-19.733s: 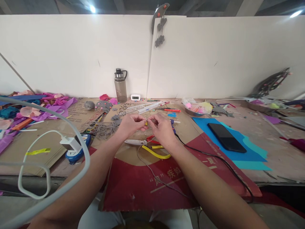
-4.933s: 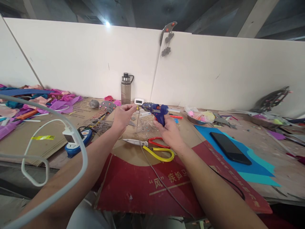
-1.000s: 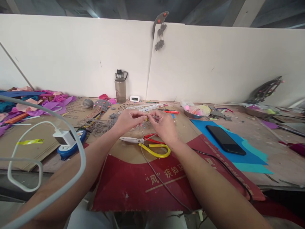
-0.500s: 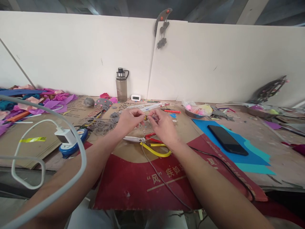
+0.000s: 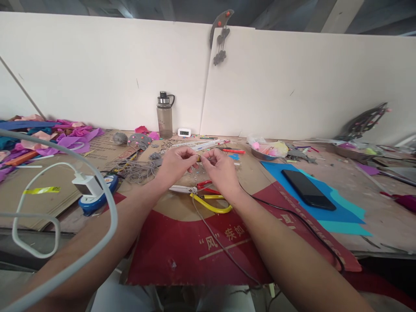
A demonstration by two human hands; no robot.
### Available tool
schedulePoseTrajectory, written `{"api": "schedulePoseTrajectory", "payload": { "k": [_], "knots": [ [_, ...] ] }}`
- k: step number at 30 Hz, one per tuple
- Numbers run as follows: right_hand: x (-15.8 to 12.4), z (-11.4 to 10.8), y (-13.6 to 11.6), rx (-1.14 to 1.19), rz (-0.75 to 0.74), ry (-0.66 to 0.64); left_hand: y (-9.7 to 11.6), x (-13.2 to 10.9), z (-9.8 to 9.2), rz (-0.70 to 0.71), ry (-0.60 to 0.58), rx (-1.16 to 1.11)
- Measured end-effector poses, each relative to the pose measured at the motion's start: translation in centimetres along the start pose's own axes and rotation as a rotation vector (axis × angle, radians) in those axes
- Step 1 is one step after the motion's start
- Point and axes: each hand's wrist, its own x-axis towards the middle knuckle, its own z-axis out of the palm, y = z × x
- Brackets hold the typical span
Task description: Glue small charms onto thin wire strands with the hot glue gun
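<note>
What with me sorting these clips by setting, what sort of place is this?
Most likely a craft workspace, perhaps a workshop: there is a tangle of grey cord, a hand tool with red and yellow handles, and a heap of coloured scraps.

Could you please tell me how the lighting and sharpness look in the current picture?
In the head view, soft light covers the white boards, the ceiling is darker, the near cable looks soft, and the yellow piece between the hands is too small to make out.
</note>
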Motion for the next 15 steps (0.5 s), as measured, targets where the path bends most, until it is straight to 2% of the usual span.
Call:
{"api": "schedulePoseTrajectory", "payload": {
  "k": [9, 12, 15],
  "knots": [
    [0.04, -0.20, -0.69, 0.149, 0.129, -0.021, 0.09, -0.08, 0.15, 0.016, -0.060, -0.112],
    [0.04, -0.27, -0.61, 0.136, 0.101, 0.005, 0.14, 0.00, 0.21, -0.033, -0.060, -0.136],
    [-0.07, -0.38, -0.58, 0.051, 0.008, 0.037, 0.12, 0.09, 0.29, -0.078, -0.041, -0.138]
  ]
}}
